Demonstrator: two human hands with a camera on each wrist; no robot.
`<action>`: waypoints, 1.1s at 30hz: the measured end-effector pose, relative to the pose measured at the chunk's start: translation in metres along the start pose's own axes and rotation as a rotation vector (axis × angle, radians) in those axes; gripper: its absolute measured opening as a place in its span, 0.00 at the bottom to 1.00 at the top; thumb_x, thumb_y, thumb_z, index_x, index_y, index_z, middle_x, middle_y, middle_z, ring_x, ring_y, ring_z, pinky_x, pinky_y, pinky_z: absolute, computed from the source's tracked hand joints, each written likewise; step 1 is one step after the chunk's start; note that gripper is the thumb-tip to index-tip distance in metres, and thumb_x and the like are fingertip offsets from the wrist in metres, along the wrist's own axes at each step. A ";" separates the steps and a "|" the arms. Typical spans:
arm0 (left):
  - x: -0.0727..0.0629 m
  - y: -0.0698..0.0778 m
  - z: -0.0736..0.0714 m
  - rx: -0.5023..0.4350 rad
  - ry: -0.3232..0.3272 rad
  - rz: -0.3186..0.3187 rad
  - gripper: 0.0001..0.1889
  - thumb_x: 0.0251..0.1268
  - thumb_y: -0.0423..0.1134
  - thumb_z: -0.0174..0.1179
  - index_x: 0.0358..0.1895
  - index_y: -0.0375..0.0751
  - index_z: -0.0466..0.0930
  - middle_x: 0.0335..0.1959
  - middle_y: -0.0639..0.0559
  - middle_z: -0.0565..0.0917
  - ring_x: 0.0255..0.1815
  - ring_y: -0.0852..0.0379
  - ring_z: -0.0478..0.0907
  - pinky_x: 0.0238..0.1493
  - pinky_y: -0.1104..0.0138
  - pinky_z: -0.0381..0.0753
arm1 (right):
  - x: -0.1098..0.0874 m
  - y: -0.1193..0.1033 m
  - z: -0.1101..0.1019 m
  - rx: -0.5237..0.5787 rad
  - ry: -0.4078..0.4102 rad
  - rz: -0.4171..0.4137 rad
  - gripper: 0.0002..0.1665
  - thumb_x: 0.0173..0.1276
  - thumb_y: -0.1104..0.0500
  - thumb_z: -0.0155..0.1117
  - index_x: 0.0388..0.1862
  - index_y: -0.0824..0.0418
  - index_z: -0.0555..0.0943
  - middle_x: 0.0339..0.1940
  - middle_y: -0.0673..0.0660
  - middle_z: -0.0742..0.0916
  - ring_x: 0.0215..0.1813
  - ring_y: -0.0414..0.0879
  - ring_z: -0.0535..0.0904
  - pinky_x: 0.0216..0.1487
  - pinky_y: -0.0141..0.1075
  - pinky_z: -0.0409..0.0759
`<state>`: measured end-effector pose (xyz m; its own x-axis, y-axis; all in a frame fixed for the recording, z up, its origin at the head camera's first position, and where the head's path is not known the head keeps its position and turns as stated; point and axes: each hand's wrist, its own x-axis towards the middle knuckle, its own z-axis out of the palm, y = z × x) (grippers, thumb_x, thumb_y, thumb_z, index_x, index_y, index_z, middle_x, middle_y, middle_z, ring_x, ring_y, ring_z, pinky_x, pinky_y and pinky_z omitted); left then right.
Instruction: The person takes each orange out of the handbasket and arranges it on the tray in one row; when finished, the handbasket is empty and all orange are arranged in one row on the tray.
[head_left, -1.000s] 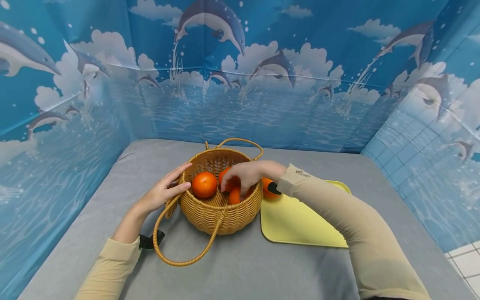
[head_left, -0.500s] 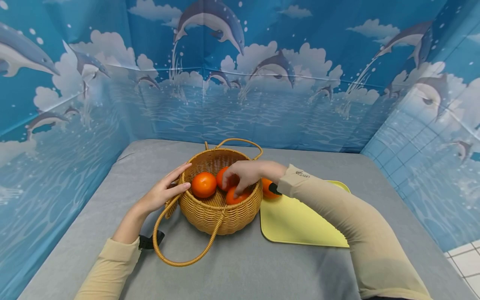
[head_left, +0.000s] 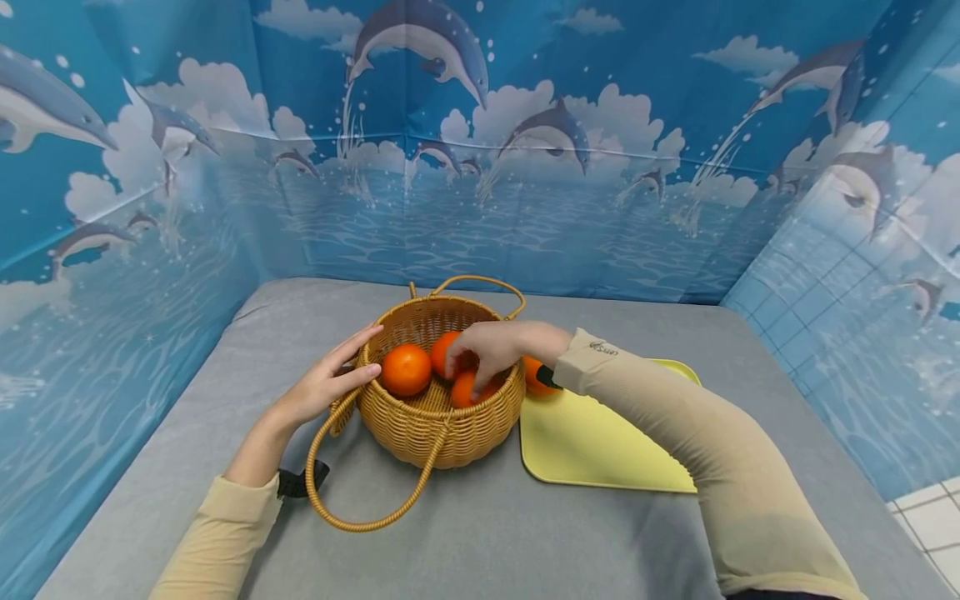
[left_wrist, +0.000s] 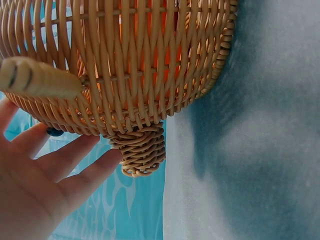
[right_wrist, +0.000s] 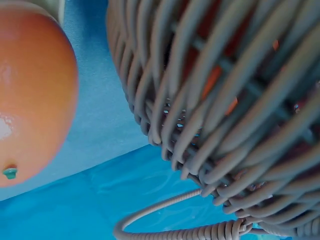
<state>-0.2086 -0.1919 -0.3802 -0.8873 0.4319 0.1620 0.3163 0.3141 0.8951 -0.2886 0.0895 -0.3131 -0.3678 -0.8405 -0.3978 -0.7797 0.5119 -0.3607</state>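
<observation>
A round wicker basket [head_left: 420,437] stands mid-table with several oranges in it. One orange [head_left: 406,370] lies at its left, another orange [head_left: 444,352] behind, and a third orange [head_left: 467,392] at the front right. My left hand [head_left: 326,387] rests against the basket's left side, fingers spread and straight; the left wrist view shows the fingertips touching the wicker. Reaching in over the right rim, my right hand [head_left: 491,346] curls thumb and fingers over the front-right orange, hiding part of it. Those fingers also lie close to the back orange. In the right wrist view the hand is hidden.
Outside the basket, one orange [head_left: 537,377] sits by a yellow tray [head_left: 600,442], partly behind the right wrist. One basket handle [head_left: 367,527] hangs toward the front, the other handle [head_left: 483,279] leans back. A dolphin-printed curtain [head_left: 480,225] borders the grey tabletop [head_left: 480,542].
The oranges inside the basket have shifted slightly left. More of the front-right orange came into view, with my right thumb now across its top. The left hand has stayed put.
</observation>
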 end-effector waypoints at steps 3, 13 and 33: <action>0.000 0.000 -0.001 0.000 -0.004 -0.002 0.32 0.70 0.46 0.52 0.74 0.55 0.52 0.76 0.54 0.44 0.74 0.47 0.42 0.65 0.41 0.51 | 0.000 0.001 0.001 -0.001 0.029 -0.053 0.18 0.57 0.52 0.72 0.45 0.54 0.83 0.45 0.44 0.82 0.49 0.43 0.74 0.50 0.33 0.71; 0.000 -0.001 -0.001 0.006 -0.002 0.002 0.31 0.70 0.46 0.52 0.74 0.55 0.53 0.75 0.55 0.44 0.74 0.48 0.41 0.65 0.41 0.50 | 0.001 0.001 0.001 -0.024 -0.038 -0.044 0.21 0.55 0.61 0.73 0.50 0.52 0.83 0.53 0.47 0.80 0.55 0.42 0.72 0.55 0.34 0.70; 0.001 0.000 -0.001 -0.009 -0.010 0.002 0.31 0.71 0.46 0.52 0.74 0.57 0.52 0.76 0.54 0.44 0.74 0.48 0.41 0.66 0.42 0.52 | 0.006 -0.002 0.004 -0.035 -0.138 0.020 0.32 0.56 0.68 0.69 0.60 0.50 0.76 0.60 0.47 0.75 0.58 0.42 0.67 0.55 0.36 0.69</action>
<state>-0.2094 -0.1922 -0.3801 -0.8829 0.4415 0.1599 0.3154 0.3053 0.8985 -0.2871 0.0844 -0.3184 -0.3127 -0.7964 -0.5176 -0.7911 0.5200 -0.3222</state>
